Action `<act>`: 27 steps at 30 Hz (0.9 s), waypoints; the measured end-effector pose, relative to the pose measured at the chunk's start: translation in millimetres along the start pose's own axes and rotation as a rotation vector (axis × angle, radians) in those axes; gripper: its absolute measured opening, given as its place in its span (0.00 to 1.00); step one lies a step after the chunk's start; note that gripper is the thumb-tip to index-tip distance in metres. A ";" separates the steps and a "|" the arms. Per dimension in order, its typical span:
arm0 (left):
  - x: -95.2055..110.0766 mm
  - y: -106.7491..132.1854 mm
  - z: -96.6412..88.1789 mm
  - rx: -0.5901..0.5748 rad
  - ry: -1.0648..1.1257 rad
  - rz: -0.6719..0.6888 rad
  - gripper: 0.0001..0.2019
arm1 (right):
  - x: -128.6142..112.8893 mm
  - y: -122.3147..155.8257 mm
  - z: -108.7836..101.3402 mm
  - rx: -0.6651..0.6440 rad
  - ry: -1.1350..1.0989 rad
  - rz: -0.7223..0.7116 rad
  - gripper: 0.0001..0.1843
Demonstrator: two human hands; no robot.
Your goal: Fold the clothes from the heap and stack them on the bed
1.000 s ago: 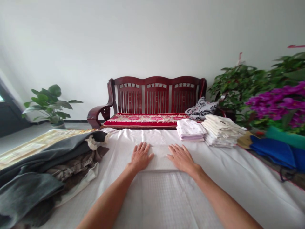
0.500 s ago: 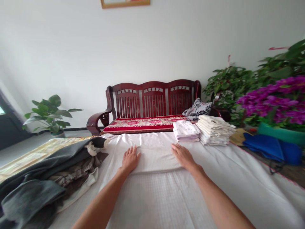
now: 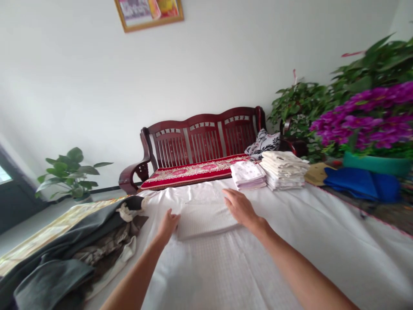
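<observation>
A white, finely checked cloth [image 3: 204, 220], folded into a flat band, lies on the white sheet [image 3: 213, 271] in front of me. At its left end is my left hand [image 3: 168, 225], with the thumb side towards the cloth and the fingers partly hidden behind it. My right hand [image 3: 241, 209] is at the opposite end, fingers stretched out over the cloth's right edge. Neither hand grips the fabric. Beyond my right hand sit a short stack of patterned folded cloths [image 3: 248, 174] and a taller stack of cream and white folded cloths [image 3: 284, 169].
Grey and brown garments [image 3: 54, 275] lie heaped at the left. A blue cloth [image 3: 361, 183] and a teal pot [image 3: 376, 164] with purple flowers [image 3: 364, 116] are at the right. Behind the sheet stands a dark red wooden bench [image 3: 203, 137] with a patterned cushion [image 3: 263, 143].
My hands have lifted from lying flat on the folded cloth to its two ends. The left hand has moved down and left and turned onto its side. The view has tilted.
</observation>
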State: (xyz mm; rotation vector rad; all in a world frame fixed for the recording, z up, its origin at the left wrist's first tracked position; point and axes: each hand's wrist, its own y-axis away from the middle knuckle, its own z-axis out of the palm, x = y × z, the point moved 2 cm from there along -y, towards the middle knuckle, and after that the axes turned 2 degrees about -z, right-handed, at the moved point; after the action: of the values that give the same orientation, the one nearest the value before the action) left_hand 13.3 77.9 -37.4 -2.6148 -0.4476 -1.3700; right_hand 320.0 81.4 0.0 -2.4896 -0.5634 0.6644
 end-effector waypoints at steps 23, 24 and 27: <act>0.8 -9.2 6.6 -0.329 0.248 -0.092 0.30 | -33.5 24.4 47.1 -0.364 0.104 -0.115 0.30; 0.0 -14.6 6.8 -0.288 0.188 -0.078 0.30 | -33.2 24.9 47.6 -0.358 0.105 -0.118 0.30; 2.0 -33.5 7.2 -0.189 0.067 -0.026 0.27 | -32.0 26.0 49.6 -0.332 0.105 -0.119 0.29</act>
State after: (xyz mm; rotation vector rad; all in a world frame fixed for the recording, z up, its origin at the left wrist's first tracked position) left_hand 8.9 111.8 -39.9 -2.7075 -0.3599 -1.5748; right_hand 274.0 62.5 -41.1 -2.7481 -0.8327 0.4184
